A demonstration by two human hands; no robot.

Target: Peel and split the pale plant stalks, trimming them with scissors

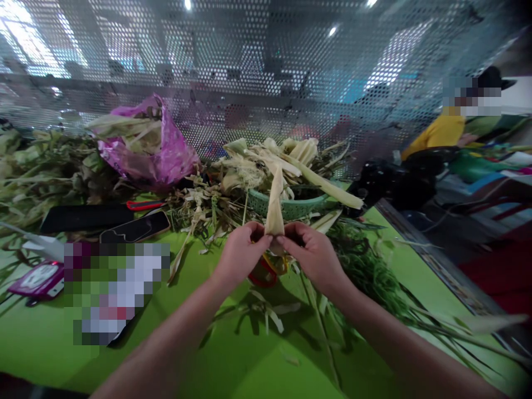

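Observation:
A pale yellow strip of palm leaf [275, 210] stands upright between my two hands above the green table [199, 343]. My left hand [241, 252] pinches its lower left edge with closed fingers. My right hand [310, 252] pinches the lower right edge the same way. Just under my hands lie scissors with red and yellow handles [268, 271]. Loose leaf scraps [270, 313] are scattered on the table below them.
A green basket [291, 206] heaped with pale leaf strips stands behind my hands. Left are a pink plastic bag [158, 149], two dark phones [135, 227], and a leaf pile [41, 166]. Green stalks [374, 277] lie at right. A person in yellow [440, 133] sits beyond a perforated screen [266, 66].

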